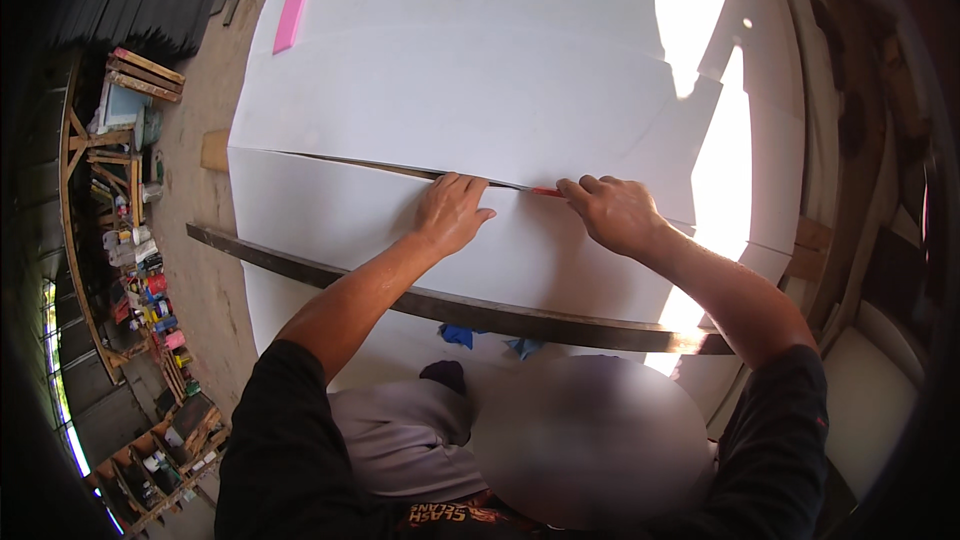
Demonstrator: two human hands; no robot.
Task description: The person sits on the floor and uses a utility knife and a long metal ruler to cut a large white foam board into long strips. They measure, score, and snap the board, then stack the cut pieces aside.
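A large white sheet [430,70] lies flat before me, split by a long narrow slit that runs from its left edge toward the middle. My left hand [452,212] has its fingers curled over the near edge of this slit, with the thumb out to the right. My right hand [612,210] is closed around a slim red utility knife [546,191], most of which the fingers hide. The knife's tip points left, at the right end of the slit, just beyond my left fingers. Darker material shows through the gap.
A long dark bar [450,306] lies across the sheet beneath my forearms. A pink rectangular piece [293,10] rests at the far left. Blue scraps [456,336] lie near me. Cluttered wooden shelves [130,180] stand left; boards [818,100] line the right side.
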